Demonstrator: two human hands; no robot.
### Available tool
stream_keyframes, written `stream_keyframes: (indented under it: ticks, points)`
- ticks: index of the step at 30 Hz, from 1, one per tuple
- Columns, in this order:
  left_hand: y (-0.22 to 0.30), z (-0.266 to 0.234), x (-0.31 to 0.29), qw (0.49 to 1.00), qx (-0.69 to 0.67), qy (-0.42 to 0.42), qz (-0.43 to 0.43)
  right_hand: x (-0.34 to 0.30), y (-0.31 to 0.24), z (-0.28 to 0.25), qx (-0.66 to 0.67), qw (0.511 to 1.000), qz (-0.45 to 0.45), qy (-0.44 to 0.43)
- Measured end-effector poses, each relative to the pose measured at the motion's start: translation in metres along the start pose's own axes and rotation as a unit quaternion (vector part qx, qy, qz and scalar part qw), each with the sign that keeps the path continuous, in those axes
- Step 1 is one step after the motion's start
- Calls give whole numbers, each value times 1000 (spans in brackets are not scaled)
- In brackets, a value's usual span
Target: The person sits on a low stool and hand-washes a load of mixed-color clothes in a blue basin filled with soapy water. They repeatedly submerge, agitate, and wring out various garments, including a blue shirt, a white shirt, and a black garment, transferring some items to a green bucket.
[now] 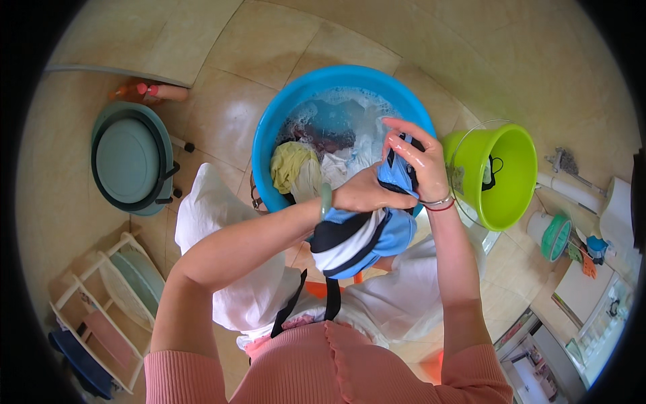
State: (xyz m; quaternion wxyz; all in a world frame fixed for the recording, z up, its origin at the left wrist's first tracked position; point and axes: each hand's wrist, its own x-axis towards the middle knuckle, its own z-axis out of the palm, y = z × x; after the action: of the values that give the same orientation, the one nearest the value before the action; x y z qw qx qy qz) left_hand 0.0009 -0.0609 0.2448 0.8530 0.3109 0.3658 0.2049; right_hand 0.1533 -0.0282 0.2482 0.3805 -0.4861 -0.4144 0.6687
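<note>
A blue, black and white garment (pixel 402 232) is bunched up over the near rim of a round blue tub (pixel 266 145). My left hand (pixel 367 190) is closed around its middle, with the loose part hanging below toward my lap. At its upper end my right hand (pixel 425 165) curls around the cloth, wet and with its fingers bent. Inside the tub, soapy water (pixel 336 111) covers part of several clothes. A yellow-green cloth (pixel 291 165) lies at the tub's left side, near a white cloth (pixel 334 167).
A lime-green bucket (pixel 515 178) stands tilted in view on the right, with something dark inside. To the left are grey-green basins (pixel 128 161) and pink bottles (pixel 168 92) by the wall. A cream rack (pixel 101 316) stands lower left. White-clad legs flank the tub's near side.
</note>
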Motion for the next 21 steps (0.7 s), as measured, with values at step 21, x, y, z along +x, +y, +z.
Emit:
stream_keyframes:
  ticks: [21]
  points:
    - [-45, -10, 24, 921, 349, 141, -97, 8, 41, 22, -329, 938, -42, 101]
